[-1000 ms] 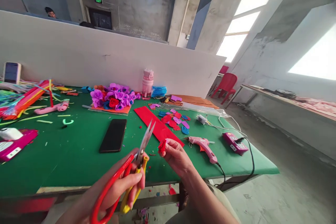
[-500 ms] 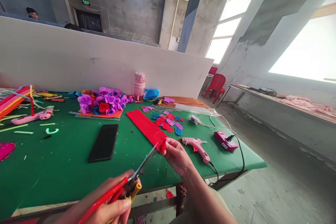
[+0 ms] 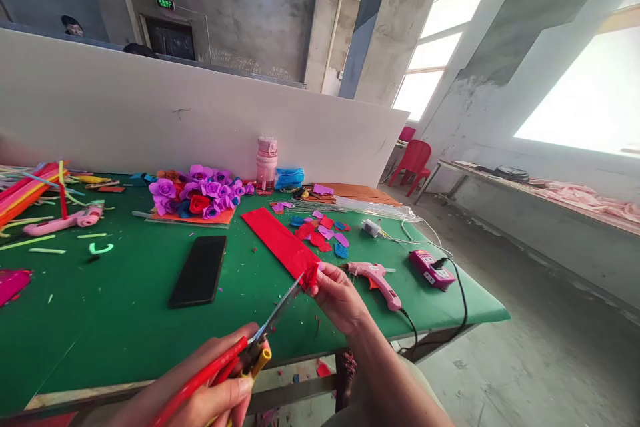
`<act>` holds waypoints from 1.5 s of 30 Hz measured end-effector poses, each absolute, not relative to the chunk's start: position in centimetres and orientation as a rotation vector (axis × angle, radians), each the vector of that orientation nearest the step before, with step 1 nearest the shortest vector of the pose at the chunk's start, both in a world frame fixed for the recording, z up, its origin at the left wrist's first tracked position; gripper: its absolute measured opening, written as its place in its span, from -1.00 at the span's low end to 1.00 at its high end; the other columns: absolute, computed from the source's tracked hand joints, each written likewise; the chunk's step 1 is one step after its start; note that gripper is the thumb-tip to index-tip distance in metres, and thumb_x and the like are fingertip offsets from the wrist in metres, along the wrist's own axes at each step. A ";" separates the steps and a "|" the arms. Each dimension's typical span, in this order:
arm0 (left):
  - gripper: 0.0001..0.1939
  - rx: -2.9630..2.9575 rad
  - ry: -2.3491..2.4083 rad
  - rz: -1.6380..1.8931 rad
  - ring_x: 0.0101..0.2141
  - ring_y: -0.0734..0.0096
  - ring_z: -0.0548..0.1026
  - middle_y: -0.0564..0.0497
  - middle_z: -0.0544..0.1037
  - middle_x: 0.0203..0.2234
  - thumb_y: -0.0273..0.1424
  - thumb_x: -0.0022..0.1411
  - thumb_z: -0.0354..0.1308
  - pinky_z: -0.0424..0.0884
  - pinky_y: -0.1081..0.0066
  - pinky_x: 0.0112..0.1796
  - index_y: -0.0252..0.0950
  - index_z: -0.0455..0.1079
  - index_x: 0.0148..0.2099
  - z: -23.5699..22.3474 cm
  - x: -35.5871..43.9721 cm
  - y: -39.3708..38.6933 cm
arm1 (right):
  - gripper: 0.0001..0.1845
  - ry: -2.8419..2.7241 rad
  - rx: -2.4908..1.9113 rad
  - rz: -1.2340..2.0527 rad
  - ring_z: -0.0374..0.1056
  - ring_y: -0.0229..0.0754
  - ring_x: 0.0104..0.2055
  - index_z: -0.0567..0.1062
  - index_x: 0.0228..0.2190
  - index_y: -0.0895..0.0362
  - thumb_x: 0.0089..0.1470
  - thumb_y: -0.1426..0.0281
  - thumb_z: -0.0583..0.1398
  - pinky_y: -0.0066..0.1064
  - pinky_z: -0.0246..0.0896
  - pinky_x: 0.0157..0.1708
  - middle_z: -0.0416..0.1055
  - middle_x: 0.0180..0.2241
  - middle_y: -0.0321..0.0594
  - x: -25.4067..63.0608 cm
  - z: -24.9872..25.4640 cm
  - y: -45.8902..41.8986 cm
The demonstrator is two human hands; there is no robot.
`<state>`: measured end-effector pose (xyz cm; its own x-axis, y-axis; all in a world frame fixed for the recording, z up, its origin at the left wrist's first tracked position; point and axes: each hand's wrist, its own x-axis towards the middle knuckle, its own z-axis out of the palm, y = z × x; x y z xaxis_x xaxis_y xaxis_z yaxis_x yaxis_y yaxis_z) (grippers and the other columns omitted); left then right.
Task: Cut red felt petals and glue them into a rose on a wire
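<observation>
My left hand (image 3: 213, 383) grips a pair of scissors (image 3: 279, 313) with yellow on the handles. Red stick-like pieces (image 3: 200, 377) also pass through that hand; what they belong to is unclear. The blades point up and right, their tips at the near end of a long red paper strip (image 3: 280, 243). My right hand (image 3: 339, 297) pinches the crumpled near end of this strip between thumb and fingers. The rest of the strip lies on the green table, slanting away to the left. Behind my right hand are cut petal pieces (image 3: 319, 238) in red, purple and blue.
A pink glue gun (image 3: 377, 280) lies right of my right hand, near a magenta power socket (image 3: 431, 269). Left are a black phone (image 3: 199, 271) and paper roses (image 3: 200, 193). A pink bottle (image 3: 267, 165) stands by the white partition (image 3: 200, 107). Beyond it is a person (image 3: 73, 27).
Both hands, the scissors and the red strip keep nearly the same positions. The whole view has shifted very slightly.
</observation>
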<state>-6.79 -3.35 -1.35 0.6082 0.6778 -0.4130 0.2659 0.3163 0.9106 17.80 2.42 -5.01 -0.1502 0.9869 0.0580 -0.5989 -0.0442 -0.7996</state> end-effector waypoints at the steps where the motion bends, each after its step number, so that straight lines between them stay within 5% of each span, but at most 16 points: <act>1: -0.49 1.249 0.934 0.326 -0.74 0.50 0.26 0.03 0.49 -0.61 -0.06 0.01 0.11 0.22 0.51 -0.69 -0.13 0.33 0.00 -1.8 -7.1 -3.3 | -0.83 -0.831 -0.626 1.556 0.19 -0.41 -0.59 0.52 -0.50 0.20 -0.11 0.35 0.34 -0.58 0.10 -0.49 0.33 -0.64 -0.36 17.8 -5.1 2.4; 8: -0.27 1.275 0.976 0.365 -0.52 0.26 0.46 -0.04 0.57 -0.43 -0.05 -0.21 0.25 0.30 0.50 -0.67 -0.01 0.26 0.08 -4.3 -8.8 -2.9 | -0.84 -0.829 -0.625 1.542 0.19 -0.41 -0.58 0.52 -0.48 0.18 -0.11 0.35 0.34 -0.58 0.11 -0.50 0.32 -0.64 -0.37 17.8 -5.3 2.5; 14: -0.48 1.321 1.022 0.400 -0.62 0.38 0.38 0.01 0.46 -0.62 -0.03 0.00 0.11 0.31 0.48 -0.62 -0.17 0.36 -0.02 -3.5 -8.5 -3.9 | -0.83 -0.786 -0.594 1.559 0.21 -0.41 -0.59 0.52 -0.48 0.20 -0.14 0.36 0.35 -0.59 0.13 -0.51 0.36 -0.64 -0.35 17.6 -5.3 2.4; 20: -0.22 1.352 0.914 0.458 -0.47 0.21 0.47 -0.04 0.56 -0.38 -0.08 -0.35 0.32 0.27 0.50 -0.69 0.04 0.28 0.04 -4.6 -8.9 -3.2 | -0.84 -0.763 -0.570 1.562 0.22 -0.42 -0.58 0.52 -0.47 0.21 -0.12 0.37 0.35 -0.61 0.13 -0.51 0.36 -0.63 -0.33 17.7 -5.5 2.5; 27: -0.47 1.337 0.889 0.356 -0.76 0.52 0.24 0.05 0.45 -0.61 -0.02 0.04 0.07 0.18 0.50 -0.72 -0.13 0.28 0.04 -2.0 -6.8 -3.2 | -0.83 -0.736 -0.565 1.567 0.22 -0.41 -0.58 0.52 -0.48 0.20 -0.15 0.37 0.36 -0.61 0.14 -0.50 0.34 -0.64 -0.35 17.5 -5.4 2.5; 34: -0.62 1.372 0.906 0.325 -0.77 0.58 0.19 0.16 0.28 -0.76 -0.09 0.14 0.01 0.17 0.53 -0.68 -0.29 0.34 -0.17 -1.0 -6.3 -3.3 | -0.85 -0.743 -0.553 1.588 0.21 -0.42 -0.57 0.51 -0.48 0.20 -0.11 0.38 0.34 -0.61 0.14 -0.51 0.35 -0.62 -0.34 17.5 -5.3 2.5; 45: -0.56 1.268 0.845 0.369 -0.79 0.67 0.20 0.08 0.44 -0.57 -0.09 0.15 0.02 0.14 0.59 -0.72 -0.28 0.21 -0.04 -1.4 -6.0 -3.5 | -0.80 -0.671 -0.540 1.634 0.18 -0.45 -0.62 0.49 -0.49 0.21 -0.19 0.40 0.38 -0.61 0.17 -0.54 0.35 -0.59 -0.35 16.9 -5.5 2.3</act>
<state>-6.00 -3.51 -1.38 0.6552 0.6697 -0.3496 0.1994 0.2931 0.9351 16.87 2.27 -5.51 -0.1635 0.9863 0.0203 -0.7161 -0.1045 -0.6901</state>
